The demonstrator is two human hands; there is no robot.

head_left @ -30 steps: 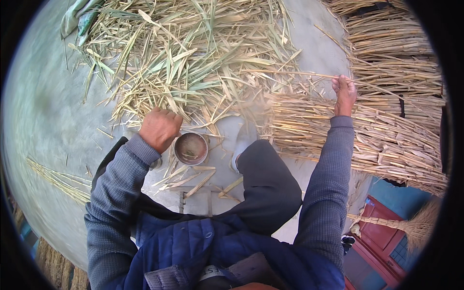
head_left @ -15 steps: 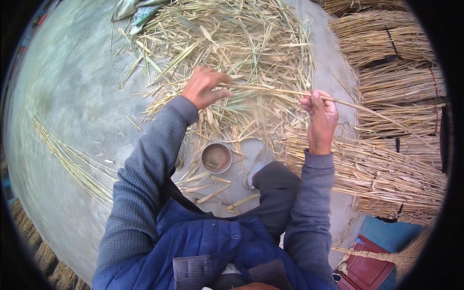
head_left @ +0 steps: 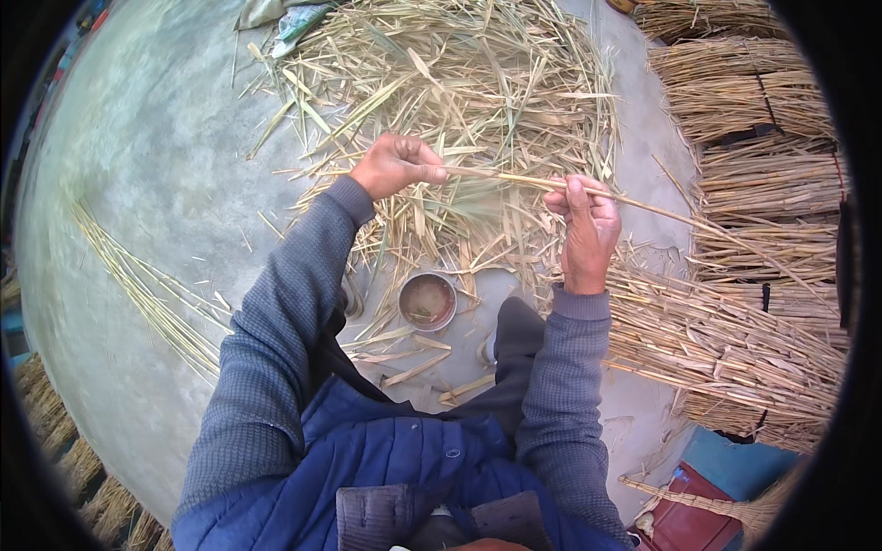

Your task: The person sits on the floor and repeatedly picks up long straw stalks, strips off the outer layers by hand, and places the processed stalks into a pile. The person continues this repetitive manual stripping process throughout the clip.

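Observation:
A long, thin, tan reed stalk stretches across in front of me and slopes down to the right. My right hand pinches it between thumb and fingers, partway along. At its left end my left hand is closed, thumb against the fingers, gripping the stalk's tip or a dry leaf on it; which one is too small to tell. Beneath both hands spreads a heap of dry leaves and husks, some still greenish. A loose bundle of uncleaned reed stalks lies right of my right forearm.
A round metal bowl with a brownish inside sits on the concrete floor between my feet. Several stripped stalks lie at the left. Tied reed bundles are stacked along the right. A dark red board and a broom-like bunch are at lower right.
My left hand's fingers have closed on the stalk's left end; they were spread before. My right hand has shifted slightly left and still pinches the stalk.

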